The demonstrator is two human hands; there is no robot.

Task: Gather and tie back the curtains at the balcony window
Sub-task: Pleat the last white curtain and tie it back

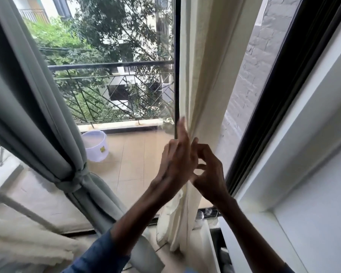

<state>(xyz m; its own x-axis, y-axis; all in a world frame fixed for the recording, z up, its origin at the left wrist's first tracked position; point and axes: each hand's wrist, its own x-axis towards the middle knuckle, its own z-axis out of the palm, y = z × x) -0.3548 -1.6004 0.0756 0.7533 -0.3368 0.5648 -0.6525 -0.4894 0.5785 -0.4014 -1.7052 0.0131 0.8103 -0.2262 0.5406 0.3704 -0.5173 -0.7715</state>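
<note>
Head view: the cream curtain (200,79) hangs gathered into a narrow vertical bundle at the right side of the window glass (126,95), just beside the dark window frame (274,99). The left hand (176,160) is raised against the left edge of this bundle, index finger extended upward along the fabric and the remaining fingers curled loosely; motion blur prevents a clear reading of whether they pinch any cloth. The right hand (209,172) sits just beside it on the bundle's right side, fingers bent and slightly apart, tips near the fabric fold; whether they grip the curtain cannot be told. Both forearms rise from the bottom edge, the left one in a blue sleeve (98,253). At the left side of the window, the grey curtain (37,107) is already gathered and bound by a matching tie-back (75,178) at its lower part, flaring out below the tie. Through the glass, a white bucket (96,144) stands on the tiled balcony floor near the metal railing (110,83).
</note>
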